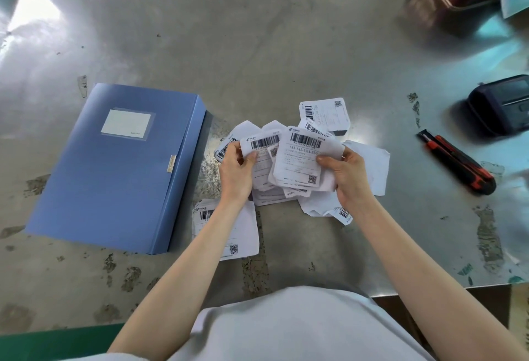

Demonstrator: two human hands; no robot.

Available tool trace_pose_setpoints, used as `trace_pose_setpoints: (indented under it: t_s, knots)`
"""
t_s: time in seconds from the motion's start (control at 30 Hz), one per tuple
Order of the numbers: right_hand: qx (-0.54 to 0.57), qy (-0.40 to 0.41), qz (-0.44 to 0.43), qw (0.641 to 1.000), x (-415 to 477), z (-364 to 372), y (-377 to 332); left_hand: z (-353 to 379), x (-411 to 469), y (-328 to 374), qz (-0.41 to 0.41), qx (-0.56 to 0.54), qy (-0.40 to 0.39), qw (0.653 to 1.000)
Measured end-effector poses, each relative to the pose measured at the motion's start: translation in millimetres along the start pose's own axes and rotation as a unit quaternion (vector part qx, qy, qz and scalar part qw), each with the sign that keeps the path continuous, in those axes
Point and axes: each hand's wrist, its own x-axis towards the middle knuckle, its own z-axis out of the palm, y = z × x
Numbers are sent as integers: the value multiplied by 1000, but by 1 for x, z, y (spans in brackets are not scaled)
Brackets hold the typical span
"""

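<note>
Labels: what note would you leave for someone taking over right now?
Left hand grips the left edge of a fanned bunch of labels.
Right hand pinches the bunch's right side, thumb on the top one.
Loose labels lie on the table, beyond the bunch, below it and under the left forearm.
The file box lies closed at the left.
Done: some labels are gathered.
Left: probably collect the loose ones and square the bunch; the box may be where they go.
</note>
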Motion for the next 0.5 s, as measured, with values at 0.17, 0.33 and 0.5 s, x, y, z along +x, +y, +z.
trace_pose_setpoints:
  t_s: [0.17, 0.33, 0.5]
  knots:
    - [46, -13, 8, 999, 1, -4, 0, 1, 1, 1, 76, 75, 1, 994]
    - [45, -25, 18, 999, -2, 1, 2, 6, -4, 11, 56, 39, -91, 993]
    - [27, 11, -12, 1000, -6, 4, 0, 11, -6, 15, -44, -61, -115, 991]
